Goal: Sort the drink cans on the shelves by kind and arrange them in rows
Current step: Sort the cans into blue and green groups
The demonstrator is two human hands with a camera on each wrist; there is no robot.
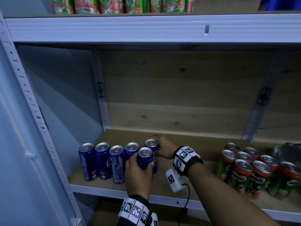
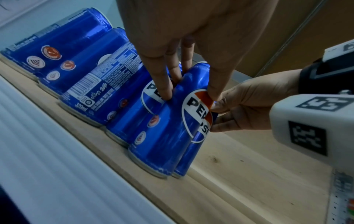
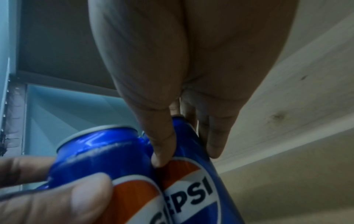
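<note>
Several blue Pepsi cans [image 1: 102,160] stand upright in a row at the left of the middle wooden shelf [image 1: 195,154]. My left hand [image 1: 138,173] grips the front Pepsi can [image 1: 145,158] at the row's right end, fingers on its left side and thumb on its right; the same front can [image 2: 168,125] shows in the left wrist view. My right hand [image 1: 162,149] grips the rear Pepsi can [image 1: 151,144] just behind it, touching the front one; this rear can [image 3: 193,174] has my thumb on its label. Green and red Milo cans [image 1: 254,172] cluster at the shelf's right.
The shelf above carries a row of Milo cans [image 1: 114,5] and a blue pack [image 1: 280,4] at the right. A grey object [image 1: 288,152] sits at the far right behind the Milo cluster. Bare shelf board lies between the two can groups. A metal upright [image 1: 32,103] stands at left.
</note>
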